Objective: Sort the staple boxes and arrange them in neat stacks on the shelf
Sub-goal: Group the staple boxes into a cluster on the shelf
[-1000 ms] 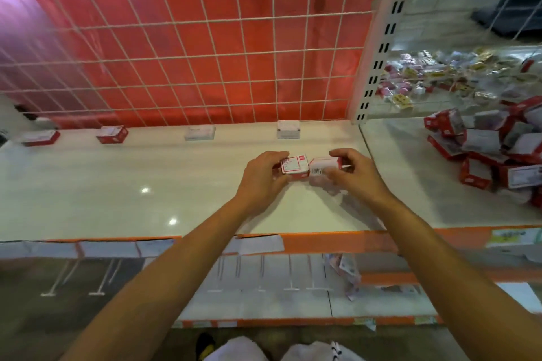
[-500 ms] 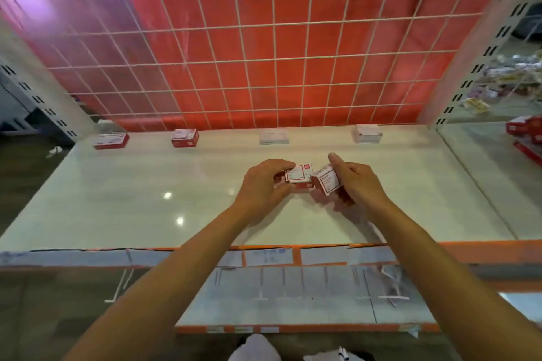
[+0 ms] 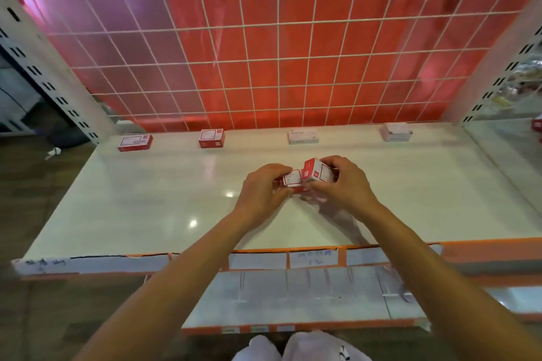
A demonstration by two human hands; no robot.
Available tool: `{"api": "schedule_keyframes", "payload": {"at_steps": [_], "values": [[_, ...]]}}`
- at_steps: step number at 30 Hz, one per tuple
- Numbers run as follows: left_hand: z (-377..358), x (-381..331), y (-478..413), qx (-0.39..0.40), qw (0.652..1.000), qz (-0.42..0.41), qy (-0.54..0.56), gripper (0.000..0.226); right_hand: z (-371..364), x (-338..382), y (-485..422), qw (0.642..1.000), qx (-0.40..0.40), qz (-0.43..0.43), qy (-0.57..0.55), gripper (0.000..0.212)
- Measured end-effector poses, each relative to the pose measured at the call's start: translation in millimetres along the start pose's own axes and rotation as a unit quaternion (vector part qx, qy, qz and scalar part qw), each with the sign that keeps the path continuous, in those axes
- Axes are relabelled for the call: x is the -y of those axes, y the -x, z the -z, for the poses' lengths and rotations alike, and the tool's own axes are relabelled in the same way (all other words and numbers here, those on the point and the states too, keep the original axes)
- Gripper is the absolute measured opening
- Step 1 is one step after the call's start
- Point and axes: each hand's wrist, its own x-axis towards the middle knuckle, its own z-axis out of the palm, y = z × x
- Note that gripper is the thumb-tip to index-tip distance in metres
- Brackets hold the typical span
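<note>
**Inspector:** State of the hands?

**Clerk:** The left hand (image 3: 264, 187) is curled round a red-and-white staple box (image 3: 291, 180), held roughly flat. The right hand (image 3: 343, 184) grips a second staple box (image 3: 316, 171), tilted on a corner and touching the first. Both are over the white shelf (image 3: 146, 199).

**Inspector:** Other stock?

**Clerk:** Four single boxes lie beyond the hands, well apart, along the wire grid (image 3: 264, 53). A wide red box (image 3: 135, 142) lies far left of the left hand, with a smaller red box (image 3: 211, 138) nearer. A white box (image 3: 303, 136) is straight beyond both hands. A pale box (image 3: 397, 132) is beyond and right of the right hand.
</note>
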Motion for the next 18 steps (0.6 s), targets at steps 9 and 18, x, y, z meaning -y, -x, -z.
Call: {"api": "schedule_keyframes", "payload": {"at_steps": [9,18], "values": [[20.0,13.4,9.0,-0.044,0.997,0.061,-0.028,0.043,-5.3,9.0,-16.8,0.994,0.050,0.050,0.087,0.049],[44.8,39.9,6.0,-0.076,0.992,0.086,-0.048,0.041,-28.8,27.3,-32.8,0.989,0.065,0.094,0.098,0.037]]}}
